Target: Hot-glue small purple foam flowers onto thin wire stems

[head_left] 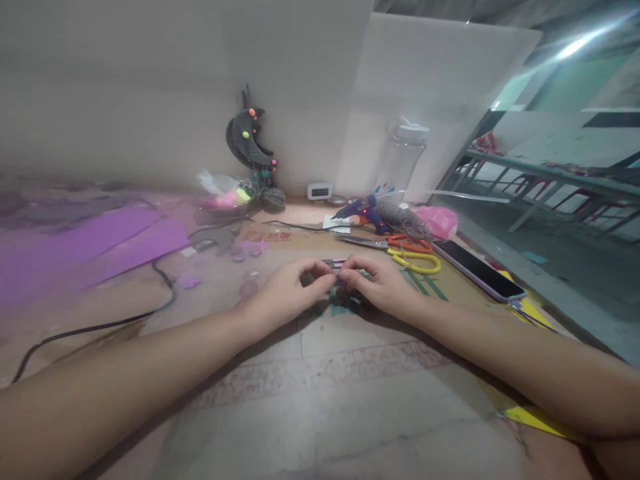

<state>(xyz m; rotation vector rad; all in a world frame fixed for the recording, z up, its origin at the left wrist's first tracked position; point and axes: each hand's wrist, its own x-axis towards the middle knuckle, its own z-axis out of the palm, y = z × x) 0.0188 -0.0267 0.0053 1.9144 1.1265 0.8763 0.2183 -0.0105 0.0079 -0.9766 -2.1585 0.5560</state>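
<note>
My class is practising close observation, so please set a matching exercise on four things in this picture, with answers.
1. Dark grey, crescent-shaped ornament
2. Metal-bladed scissors with looped handles
3. Blue, pistol-shaped glue gun
4. Bare left hand

A. Small red glow showing
B. Lowest of the four
C. Spotted with bright colours
D. One handle orange, one yellow

Pairs: 1-C, 2-D, 3-A, 4-B

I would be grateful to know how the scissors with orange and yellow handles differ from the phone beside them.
Colour: the scissors have grey blades with one orange and one yellow handle, while the phone shows a dark screen with a paler rim. Shape: the scissors have narrow blades and open loops; the phone is one solid slab. Both lie flat.
</note>
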